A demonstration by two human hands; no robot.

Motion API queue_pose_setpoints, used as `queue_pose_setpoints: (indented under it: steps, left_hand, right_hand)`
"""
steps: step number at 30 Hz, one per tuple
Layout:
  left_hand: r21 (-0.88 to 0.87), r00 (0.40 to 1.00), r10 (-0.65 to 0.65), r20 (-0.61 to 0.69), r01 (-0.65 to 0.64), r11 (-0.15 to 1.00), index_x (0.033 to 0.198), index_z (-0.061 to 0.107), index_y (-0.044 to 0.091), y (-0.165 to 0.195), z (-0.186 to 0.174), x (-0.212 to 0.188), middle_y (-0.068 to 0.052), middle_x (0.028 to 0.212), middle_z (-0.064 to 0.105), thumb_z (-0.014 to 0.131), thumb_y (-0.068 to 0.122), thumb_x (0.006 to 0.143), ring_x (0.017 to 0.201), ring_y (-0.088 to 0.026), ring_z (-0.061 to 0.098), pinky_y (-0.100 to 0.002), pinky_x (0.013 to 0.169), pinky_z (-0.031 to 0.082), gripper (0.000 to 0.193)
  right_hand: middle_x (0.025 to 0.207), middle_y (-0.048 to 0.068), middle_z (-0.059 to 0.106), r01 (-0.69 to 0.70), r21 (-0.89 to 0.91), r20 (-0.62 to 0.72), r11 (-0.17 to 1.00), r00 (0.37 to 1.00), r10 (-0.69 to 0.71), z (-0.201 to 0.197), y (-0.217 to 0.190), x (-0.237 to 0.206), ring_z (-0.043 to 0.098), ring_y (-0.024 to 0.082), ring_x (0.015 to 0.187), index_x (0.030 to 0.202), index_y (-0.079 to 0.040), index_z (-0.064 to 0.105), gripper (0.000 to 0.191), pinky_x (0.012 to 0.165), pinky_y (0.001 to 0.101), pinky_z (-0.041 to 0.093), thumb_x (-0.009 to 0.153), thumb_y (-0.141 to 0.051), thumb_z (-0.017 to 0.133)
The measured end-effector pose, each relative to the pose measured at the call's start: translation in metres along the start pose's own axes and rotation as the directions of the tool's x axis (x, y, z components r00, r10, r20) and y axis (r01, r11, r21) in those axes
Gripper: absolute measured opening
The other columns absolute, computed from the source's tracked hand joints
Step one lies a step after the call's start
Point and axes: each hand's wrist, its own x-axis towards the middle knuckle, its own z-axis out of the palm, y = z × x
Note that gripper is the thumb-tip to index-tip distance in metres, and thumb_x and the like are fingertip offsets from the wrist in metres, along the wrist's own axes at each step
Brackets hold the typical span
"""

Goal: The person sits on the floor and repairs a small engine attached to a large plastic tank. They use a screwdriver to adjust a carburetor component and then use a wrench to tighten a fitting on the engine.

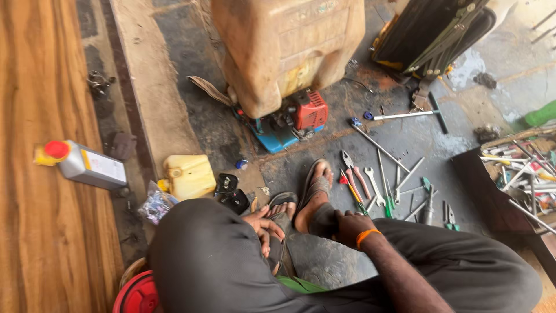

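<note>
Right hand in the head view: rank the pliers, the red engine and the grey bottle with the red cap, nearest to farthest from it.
From the right hand:
1. Pliers, just ahead on the floor.
2. Red engine, farther ahead under the big jug.
3. Grey bottle, far left on the wooden board.

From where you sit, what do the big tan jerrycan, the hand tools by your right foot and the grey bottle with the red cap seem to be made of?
Big tan jerrycan: looks like moulded plastic, dull and grime-stained, with ribbed panels. Hand tools: bare steel by their bright grey shine; some have red or green handles, probably plastic. Grey bottle with the red cap: probably smooth plastic with a slight sheen, though metal cannot be ruled out.
</note>
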Motion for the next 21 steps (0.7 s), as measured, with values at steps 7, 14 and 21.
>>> queue_pose_setpoints:
  steps: [7, 14, 21]
  left_hand:
    - [-0.116, 0.999, 0.038, 0.006, -0.037, 0.993, 0.149, 0.047, -0.009, -0.038, -0.019, 0.044, -0.024, 0.105, 0.069, 0.027, 0.081, 0.104, 0.104, -0.039, 0.07, -0.054, 0.1, 0.055, 0.102]
    - [0.047, 0.792, 0.152, -0.591, -0.155, 0.987, 0.149, 0.043, -0.007, -0.013, -0.017, 0.008, -0.021, 0.122, 0.066, 0.035, 0.079, 0.098, 0.116, -0.038, 0.066, -0.055, 0.107, 0.05, 0.1]
    - [0.315, 0.647, 0.54, -0.538, -0.44, 0.841, 0.152, 0.04, -0.006, 0.051, 0.062, -0.111, -0.024, 0.131, 0.064, 0.036, 0.081, 0.095, 0.127, -0.037, 0.062, -0.053, 0.113, 0.046, 0.104]
  right_hand:
    - [0.14, 0.011, 0.058, -0.051, 0.044, 0.024, 0.998, 0.998, 0.05, 0.006, -0.001, -0.023, 0.056, 0.033, 0.132, 0.151, -0.02, 0.04, 0.076, 0.11, 0.0448, 0.045, 0.09, -0.057, 0.069]
    - [0.117, 0.008, 0.076, -0.151, 0.438, 0.12, 0.886, 0.987, 0.109, -0.004, -0.009, -0.038, 0.074, 0.025, 0.109, 0.135, -0.018, 0.059, 0.062, 0.098, 0.0402, 0.058, 0.082, -0.045, 0.077]
    - [0.11, 0.013, 0.078, 0.33, 0.57, -0.627, 0.752, 0.767, 0.139, -0.05, -0.006, 0.02, 0.076, 0.027, 0.101, 0.119, -0.008, 0.071, 0.032, 0.107, 0.0427, 0.043, 0.096, -0.03, 0.069]
